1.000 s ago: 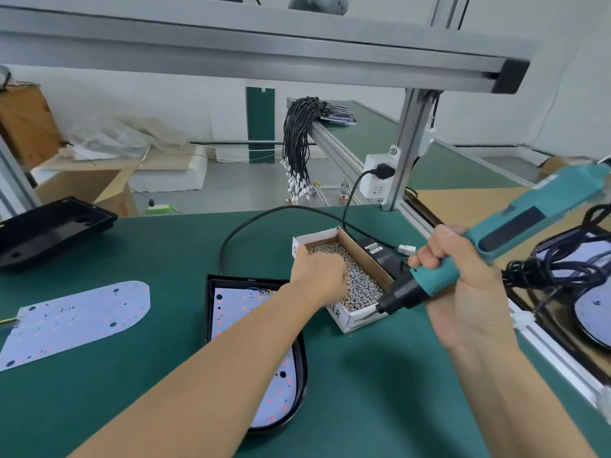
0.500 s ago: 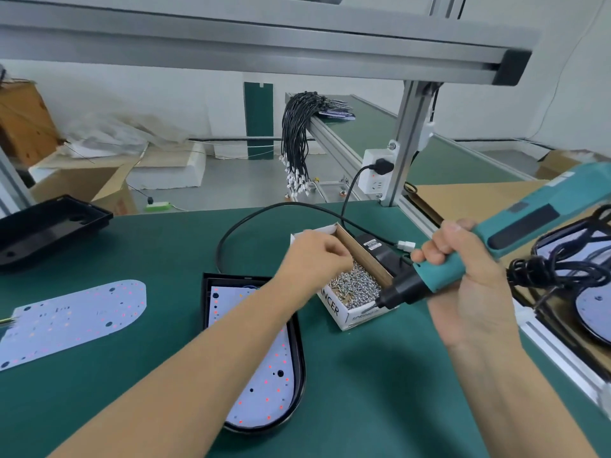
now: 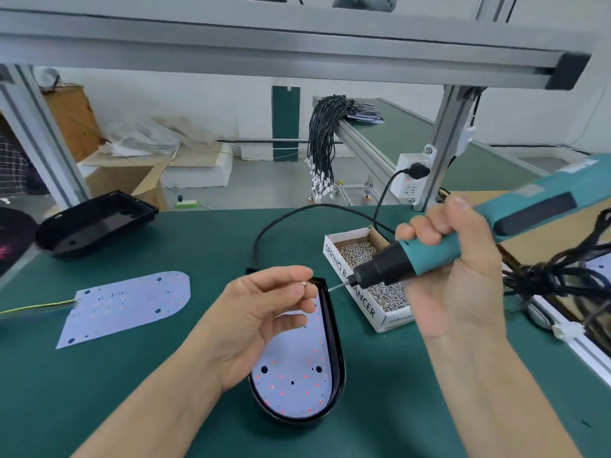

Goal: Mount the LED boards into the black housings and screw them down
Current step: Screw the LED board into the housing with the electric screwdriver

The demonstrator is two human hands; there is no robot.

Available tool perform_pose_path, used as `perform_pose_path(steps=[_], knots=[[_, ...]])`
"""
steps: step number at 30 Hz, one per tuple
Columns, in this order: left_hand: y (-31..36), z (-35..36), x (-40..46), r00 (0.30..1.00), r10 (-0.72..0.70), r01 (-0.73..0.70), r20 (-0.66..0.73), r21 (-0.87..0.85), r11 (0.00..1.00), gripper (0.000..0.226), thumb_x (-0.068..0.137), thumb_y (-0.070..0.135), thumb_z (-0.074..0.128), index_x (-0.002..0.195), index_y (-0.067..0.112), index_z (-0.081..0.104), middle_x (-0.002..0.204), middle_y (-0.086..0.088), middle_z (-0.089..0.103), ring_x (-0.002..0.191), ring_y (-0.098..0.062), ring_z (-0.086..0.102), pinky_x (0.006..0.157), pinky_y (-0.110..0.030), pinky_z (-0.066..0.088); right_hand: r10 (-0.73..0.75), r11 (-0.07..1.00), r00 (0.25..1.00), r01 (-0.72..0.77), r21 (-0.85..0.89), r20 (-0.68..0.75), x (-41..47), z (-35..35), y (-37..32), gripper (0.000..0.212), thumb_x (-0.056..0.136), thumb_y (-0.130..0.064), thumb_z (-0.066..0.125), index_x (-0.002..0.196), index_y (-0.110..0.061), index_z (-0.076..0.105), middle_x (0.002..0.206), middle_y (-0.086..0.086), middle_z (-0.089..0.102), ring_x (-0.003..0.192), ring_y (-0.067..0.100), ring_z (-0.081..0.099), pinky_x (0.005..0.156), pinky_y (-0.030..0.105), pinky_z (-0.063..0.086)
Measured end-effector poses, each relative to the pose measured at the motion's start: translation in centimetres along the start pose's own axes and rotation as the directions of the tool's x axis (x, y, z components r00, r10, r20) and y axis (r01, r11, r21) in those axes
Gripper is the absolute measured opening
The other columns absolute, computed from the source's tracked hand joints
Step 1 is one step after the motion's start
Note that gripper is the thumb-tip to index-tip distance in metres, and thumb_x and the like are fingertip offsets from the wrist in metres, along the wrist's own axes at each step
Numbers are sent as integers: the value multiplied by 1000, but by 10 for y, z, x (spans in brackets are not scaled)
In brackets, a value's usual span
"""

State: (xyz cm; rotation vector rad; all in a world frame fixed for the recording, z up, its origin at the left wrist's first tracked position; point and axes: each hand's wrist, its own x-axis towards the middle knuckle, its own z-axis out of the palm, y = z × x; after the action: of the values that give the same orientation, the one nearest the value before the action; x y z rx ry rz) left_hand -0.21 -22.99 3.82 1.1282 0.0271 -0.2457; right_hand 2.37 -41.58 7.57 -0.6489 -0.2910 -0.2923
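A black housing (image 3: 336,358) lies in front of me with a white LED board (image 3: 291,375) seated inside it. Above its far end my left hand (image 3: 261,319) pinches a small screw (image 3: 304,283) between thumb and fingertips. My right hand (image 3: 456,279) grips a teal electric screwdriver (image 3: 479,239), its thin bit pointing left toward the screw, a short gap apart. A cardboard box of screws (image 3: 370,282) stands just behind the bit. A second loose LED board (image 3: 129,305) with a yellow wire lies on the mat to the left. An empty black housing (image 3: 96,223) sits at far left.
The green mat (image 3: 380,408) covers the bench. A black power cable (image 3: 291,216) loops to a socket (image 3: 410,180) on the aluminium post. A tangled cord (image 3: 562,272) hangs at the right. A bundle of black wires (image 3: 324,150) hangs behind. An aluminium beam (image 3: 297,44) spans overhead.
My left hand left the screw box and came back over the housing, turned palm up with a screw pinched. The screwdriver tip swung left toward it.
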Motion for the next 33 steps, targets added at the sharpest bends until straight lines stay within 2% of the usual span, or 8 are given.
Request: perform_pose_path(steps=[3,7,15,23,27,29,33], knots=[[-1,0,-7,1000,29,-29,-1,7,1000,15,61,7,70,73,13,77,74,-12,70,60,-17,65,56,-23,55,0,1000,1000,-1,29,30,-3,10,7,21,80,-10,57,67,-20,43,57,-8,41,49,6,41,58,22,46],[-1,1,-11,999,44,-45,-26,-11,999,17,54,9,72,71,9,77,74,-13,71,60,-17,66,56,-24,55,-3,1000,998,2,17,69,-6,17,13,25,82,-10,55,61,-23,52,57,-8,43,48,7,43,59,23,46],[-3,2,-14,998,49,-50,-26,-36,998,15,57,8,71,71,8,77,74,-14,72,59,-17,65,57,-24,55,1,1000,998,-3,28,71,-6,17,14,27,81,-10,55,59,-24,55,56,-9,44,48,6,44,58,22,47],[-7,2,-14,993,89,-92,-74,-27,995,17,53,9,72,69,6,77,72,-15,72,58,-18,66,57,-24,55,2,1000,998,-2,-11,70,-6,15,15,21,82,-8,54,67,-21,47,57,-8,43,49,7,44,59,23,47],[-6,3,-13,970,216,-196,-112,170,966,13,62,-1,72,69,9,77,70,-16,72,60,-19,67,59,-24,55,-5,999,997,9,-48,80,-9,15,18,28,82,-5,54,61,-24,50,57,-7,42,49,8,42,59,24,46],[-4,1,-10,952,289,-246,-102,307,919,20,71,-11,69,70,8,76,70,-15,73,62,-20,68,59,-23,55,5,999,998,-3,-40,61,-9,15,21,28,81,-4,55,62,-24,49,57,-7,41,49,8,42,59,24,46],[-1,-1,-8,942,327,-265,-72,438,859,22,74,-13,68,70,8,75,69,-13,73,62,-19,67,62,-24,57,14,1000,1000,-14,-21,16,-10,10,27,24,81,-7,56,68,-21,43,59,-7,42,50,8,43,60,23,47]])
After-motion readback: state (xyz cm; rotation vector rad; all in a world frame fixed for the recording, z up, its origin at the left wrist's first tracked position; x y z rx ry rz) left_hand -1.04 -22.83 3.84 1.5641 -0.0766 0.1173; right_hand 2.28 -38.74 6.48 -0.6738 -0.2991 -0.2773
